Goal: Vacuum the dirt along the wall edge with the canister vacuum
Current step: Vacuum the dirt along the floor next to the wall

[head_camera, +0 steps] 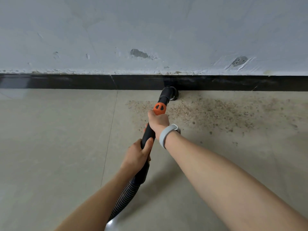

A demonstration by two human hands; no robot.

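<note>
A black vacuum wand (148,134) with an orange collar (159,108) points away from me at the wall. Its black nozzle (168,93) sits on the floor against the black skirting (83,82). My right hand (158,121) grips the wand just below the orange collar; a grey wristband is on that wrist. My left hand (137,155) grips the wand lower down, above the ribbed hose (124,200). Brown dirt (216,112) is strewn over the tiles to the right of the nozzle, along the wall. The canister is out of view.
Beige floor tiles (50,139) spread to the left, with a grout line (110,135) running toward me. The grey plaster wall (150,30) above the skirting is chipped in places.
</note>
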